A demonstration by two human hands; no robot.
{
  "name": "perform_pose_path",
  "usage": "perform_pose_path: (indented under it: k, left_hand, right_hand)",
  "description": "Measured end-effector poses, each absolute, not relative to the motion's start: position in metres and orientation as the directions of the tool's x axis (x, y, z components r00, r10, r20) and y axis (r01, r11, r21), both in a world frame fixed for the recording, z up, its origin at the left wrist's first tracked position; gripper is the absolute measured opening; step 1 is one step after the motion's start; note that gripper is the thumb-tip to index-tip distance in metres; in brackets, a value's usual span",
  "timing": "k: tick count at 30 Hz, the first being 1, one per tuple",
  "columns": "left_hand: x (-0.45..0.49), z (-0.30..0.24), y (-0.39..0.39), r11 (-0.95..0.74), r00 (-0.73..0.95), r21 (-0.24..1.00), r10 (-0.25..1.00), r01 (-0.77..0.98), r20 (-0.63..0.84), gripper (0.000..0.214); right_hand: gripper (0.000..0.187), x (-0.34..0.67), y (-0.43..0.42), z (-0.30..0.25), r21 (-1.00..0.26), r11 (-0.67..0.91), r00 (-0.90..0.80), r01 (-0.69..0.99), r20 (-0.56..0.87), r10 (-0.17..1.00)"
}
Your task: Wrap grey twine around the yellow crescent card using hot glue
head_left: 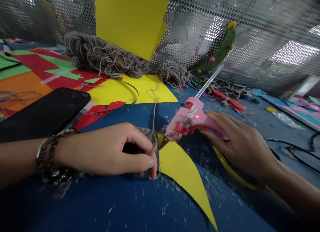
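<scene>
My left hand [112, 150] is closed around the wide end of a yellow paper cone [185, 173] lying on the blue table, where grey yarn [153, 143] is wound round it. My right hand [240, 145] grips a pink hot glue gun [192, 120] with its red light on and a glue stick [209, 81] poking out the back. The gun's nozzle points at the yarn-wrapped end, close to my left fingers. A strand of yarn [154, 105] runs from the cone back to the pile.
A heap of grey yarn [105, 57] lies behind, with yellow sheets [130, 22] leaning on a perforated metal screen [262, 32]. A black phone [42, 113] and a pen [78, 115] rest on coloured paper at left. Cables [295, 152] and craft scraps lie at right.
</scene>
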State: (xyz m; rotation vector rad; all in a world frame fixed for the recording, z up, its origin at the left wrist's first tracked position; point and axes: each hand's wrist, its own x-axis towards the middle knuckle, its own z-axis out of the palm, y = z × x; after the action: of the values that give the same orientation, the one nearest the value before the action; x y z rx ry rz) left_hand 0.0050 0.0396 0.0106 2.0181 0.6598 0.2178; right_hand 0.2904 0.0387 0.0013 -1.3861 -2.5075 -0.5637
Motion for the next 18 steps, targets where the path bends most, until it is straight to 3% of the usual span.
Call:
perform_pose_path:
  k: [18]
  left_hand:
    - [0.0049, 0.0104, 0.0397, -0.373, 0.843, 0.862, 0.527, 0.343, -0.107, 0.022]
  right_hand:
    - [0.038, 0.2934, 0.0402, -0.0030, 0.235, 0.399, -0.462, 0.886, 0.380, 0.801]
